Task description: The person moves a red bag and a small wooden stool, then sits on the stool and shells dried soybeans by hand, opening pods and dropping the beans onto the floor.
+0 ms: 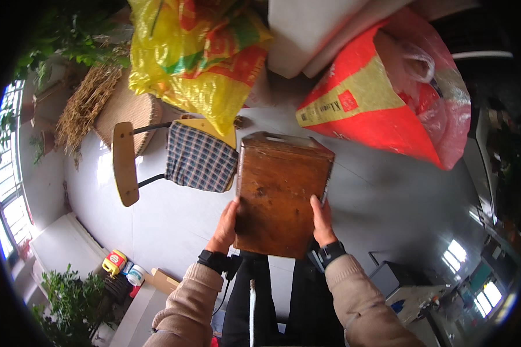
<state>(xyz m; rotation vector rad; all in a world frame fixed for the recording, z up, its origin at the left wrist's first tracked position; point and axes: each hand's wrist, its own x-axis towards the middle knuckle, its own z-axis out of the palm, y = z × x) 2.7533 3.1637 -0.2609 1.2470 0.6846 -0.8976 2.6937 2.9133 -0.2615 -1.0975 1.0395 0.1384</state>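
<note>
A brown wooden box or stool [282,195] with a worn, dark-spotted flat face is held between my two hands, in front of my legs. My left hand [226,225] grips its left edge, and my right hand [323,220] grips the right edge with the thumb on the face. A slot or handle opening shows at its far end. The fingers beneath it are hidden. Black straps are around both wrists.
Left of the box stands a chair [202,156] with a checked seat cover. Ahead hang or stand a yellow plastic bag [199,65] and a red bag [373,112]. A woven basket [128,108], dried stalks [87,99] and a leafy plant [76,290] are at left. Grey tiled floor [165,225] lies below.
</note>
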